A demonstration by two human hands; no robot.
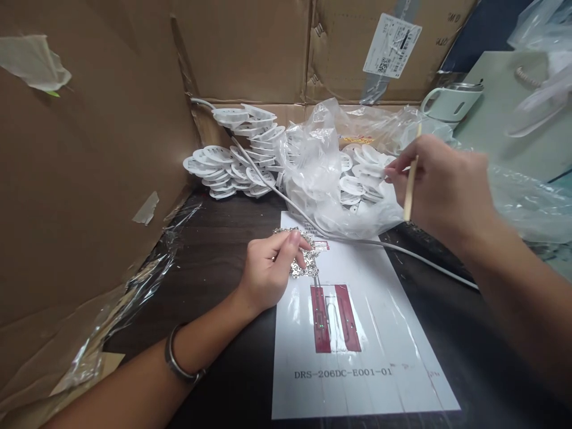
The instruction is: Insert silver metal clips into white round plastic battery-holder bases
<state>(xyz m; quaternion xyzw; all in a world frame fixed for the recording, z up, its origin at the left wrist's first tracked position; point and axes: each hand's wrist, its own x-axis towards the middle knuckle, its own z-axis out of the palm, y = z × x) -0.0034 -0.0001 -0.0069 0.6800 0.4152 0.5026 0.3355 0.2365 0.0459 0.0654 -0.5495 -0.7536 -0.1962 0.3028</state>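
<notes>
My left hand (271, 268) rests on a pile of small shiny metal pieces (308, 266) at the upper left of a laminated sheet (366, 381). Its thumb and fingers are curled together, and what lies between them is hidden. A thin wooden stick (410, 187) is held in my right hand (447, 185), pointing down out of the fist. The thumb and index fingertip of that hand meet at the edge of the white round plastic pieces (369, 158) in a clear plastic bag (313, 161). I cannot tell whether they grip one.
More white round pieces (218, 170) are heaped at the back left. A grey cable (286, 199) crosses the sheet. Cardboard walls (89, 149) stand at left and behind. A pale mug (453, 102) and a light green bag (504, 89) are at the right.
</notes>
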